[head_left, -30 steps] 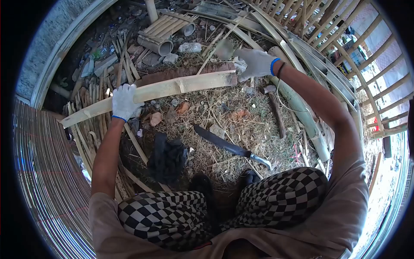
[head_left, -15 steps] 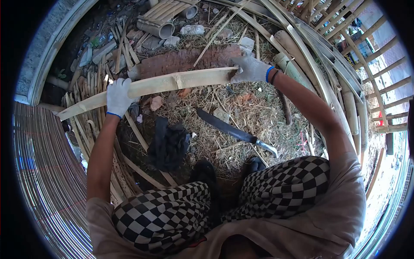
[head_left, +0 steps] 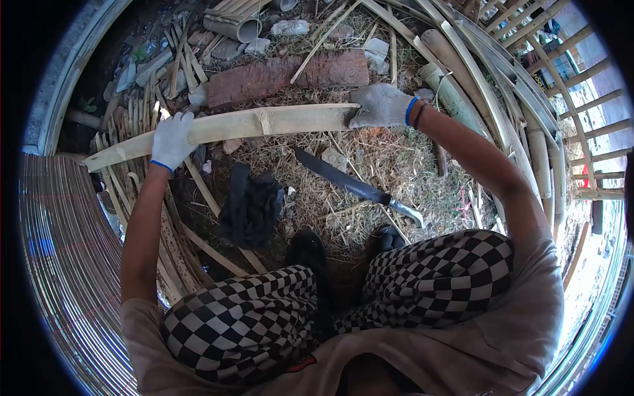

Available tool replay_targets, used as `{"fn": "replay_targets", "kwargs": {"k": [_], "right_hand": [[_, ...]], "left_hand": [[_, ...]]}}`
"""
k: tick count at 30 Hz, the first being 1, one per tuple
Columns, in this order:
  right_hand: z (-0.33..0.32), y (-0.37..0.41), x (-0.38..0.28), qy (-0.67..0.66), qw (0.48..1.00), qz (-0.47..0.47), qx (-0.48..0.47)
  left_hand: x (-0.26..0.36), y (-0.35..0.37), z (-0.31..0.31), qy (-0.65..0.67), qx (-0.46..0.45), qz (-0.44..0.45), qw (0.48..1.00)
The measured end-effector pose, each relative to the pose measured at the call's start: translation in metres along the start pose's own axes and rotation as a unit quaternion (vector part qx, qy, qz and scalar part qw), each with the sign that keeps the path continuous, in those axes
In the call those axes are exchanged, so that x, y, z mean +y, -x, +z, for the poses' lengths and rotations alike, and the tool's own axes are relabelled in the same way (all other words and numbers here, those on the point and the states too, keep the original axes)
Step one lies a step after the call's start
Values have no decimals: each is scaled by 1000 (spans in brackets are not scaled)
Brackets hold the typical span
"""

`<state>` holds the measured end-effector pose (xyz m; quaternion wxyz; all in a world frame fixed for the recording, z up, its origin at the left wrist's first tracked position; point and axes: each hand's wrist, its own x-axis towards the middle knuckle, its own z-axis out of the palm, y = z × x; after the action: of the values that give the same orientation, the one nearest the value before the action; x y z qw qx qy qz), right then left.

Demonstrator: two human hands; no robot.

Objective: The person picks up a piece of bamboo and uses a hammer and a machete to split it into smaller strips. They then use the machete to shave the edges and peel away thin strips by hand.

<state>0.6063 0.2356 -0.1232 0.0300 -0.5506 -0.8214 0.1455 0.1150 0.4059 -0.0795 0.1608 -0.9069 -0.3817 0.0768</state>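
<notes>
The strip (head_left: 290, 120) of bamboo is held up in front of the person, over the littered ground (head_left: 310, 204), its pale face toward the knees. The left hand (head_left: 174, 140) is wrapped round it a little way in from its left end, fingers over the top edge. The right hand (head_left: 383, 105) holds the other end, where the strip is marked dark; its fingers are partly hidden, so how tight that grip is I cannot tell. Both hands wear pale gloves with blue cuffs, and 1 dark band (head_left: 419, 117) circles the right wrist.

Below the strip, a machete (head_left: 347, 181) lies on dry straw, its handle to the right, toward the knee. Left of it sits a crumpled dark cloth (head_left: 251, 204). The 2 dark shoes (head_left: 308, 251) are nearer the body, under checked trousers (head_left: 231, 310).

Beyond the strip lies a red-brown board (head_left: 284, 78), a thin slat (head_left: 323, 45) crossing it. More slats (head_left: 173, 267) are heaped to the left, and a thick pole (head_left: 452, 99) lies on the right.
</notes>
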Motion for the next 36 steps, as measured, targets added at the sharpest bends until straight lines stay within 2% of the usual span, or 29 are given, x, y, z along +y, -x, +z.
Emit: {"fn": "replay_targets", "kwargs": {"k": [7,13,22,25,28,31,34,36], "right_hand": [[5,6,-9,40,999,18,-3],[12,8,-12,79,994,55,-42],[15,16,-24,43,995,82,-38],[14,22,-37,-16,995,96,-34],[14,23,-45,-18,990,130,-59],[7,29,-46,-102,989,96,-41],[-7,36,-31,-202,977,31,-67],[-17,44,-27,-271,961,-24,-44]], "left_hand": [[6,-8,-12,-18,-24,-8,1000],[6,-11,-6,-24,-18,3,1000],[1,-8,-4,-30,-22,2,999],[-2,-6,-4,-32,-14,6,999],[-2,-5,-7,-29,-23,-1,999],[-2,-1,-14,-8,-3,-6,1000],[-14,2,-7,6,61,-2,998],[-27,2,-1,-9,96,-14,995]]}}
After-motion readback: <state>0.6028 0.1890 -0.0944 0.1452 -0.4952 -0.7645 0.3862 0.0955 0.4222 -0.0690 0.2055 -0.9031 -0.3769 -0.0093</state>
